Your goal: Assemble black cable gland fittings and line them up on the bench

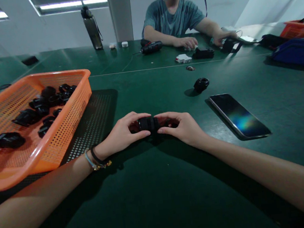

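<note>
A small black ribbed part (148, 124) is held just above or on the green table (155, 194), near the middle of the view. My left hand (125, 131) grips its left end between thumb and fingers. From the other side, my right hand (182, 127) pinches the right end. The fingertips of both hands nearly meet around the part and hide its ends. Another black part (201, 85) lies on the table beyond my right hand. At the left, an orange basket (72, 114) contains several black parts (39, 104).
A phone (240, 115) lies right of my right hand. Across the table sits a person (171, 20) handling dark and white pieces, beside a power drill (152, 47). A bottle (92, 30) stands at the back. A blue bin (297, 52) and a red basket (301, 30) are far right.
</note>
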{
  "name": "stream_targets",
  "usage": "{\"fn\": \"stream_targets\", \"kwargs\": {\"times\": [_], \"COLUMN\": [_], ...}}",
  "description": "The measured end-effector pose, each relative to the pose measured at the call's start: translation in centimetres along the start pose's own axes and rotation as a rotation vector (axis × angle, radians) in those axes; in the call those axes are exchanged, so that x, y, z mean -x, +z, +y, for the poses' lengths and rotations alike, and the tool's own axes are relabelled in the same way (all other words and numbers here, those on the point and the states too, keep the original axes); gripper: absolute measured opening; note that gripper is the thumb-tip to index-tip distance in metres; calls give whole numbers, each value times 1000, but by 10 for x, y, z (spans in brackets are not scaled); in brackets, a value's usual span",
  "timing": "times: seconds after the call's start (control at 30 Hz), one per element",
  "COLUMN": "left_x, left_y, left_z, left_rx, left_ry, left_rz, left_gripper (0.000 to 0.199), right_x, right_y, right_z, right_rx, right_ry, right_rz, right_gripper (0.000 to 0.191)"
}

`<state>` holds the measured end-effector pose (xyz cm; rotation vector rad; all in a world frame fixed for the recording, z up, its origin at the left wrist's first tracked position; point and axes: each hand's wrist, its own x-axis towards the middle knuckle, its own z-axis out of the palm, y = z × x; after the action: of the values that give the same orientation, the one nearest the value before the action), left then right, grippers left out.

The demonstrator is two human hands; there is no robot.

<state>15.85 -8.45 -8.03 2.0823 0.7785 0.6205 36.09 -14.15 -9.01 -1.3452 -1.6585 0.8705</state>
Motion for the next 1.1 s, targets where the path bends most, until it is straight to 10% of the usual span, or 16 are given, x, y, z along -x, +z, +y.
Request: {"fn": "stream_targets", "kwargs": {"times": [1.1], "left_x": [0], "left_y": [0], "left_z": [0], "left_rx": [-1], "left_ry": [-8], "left_rz": [1], "left_gripper": [40], "right_x": [-1], "right_y": [0], "right_z": [2], "right_rx": [-3], "right_ry": [12], "right_rz": [-1], "right_gripper": [31]}}
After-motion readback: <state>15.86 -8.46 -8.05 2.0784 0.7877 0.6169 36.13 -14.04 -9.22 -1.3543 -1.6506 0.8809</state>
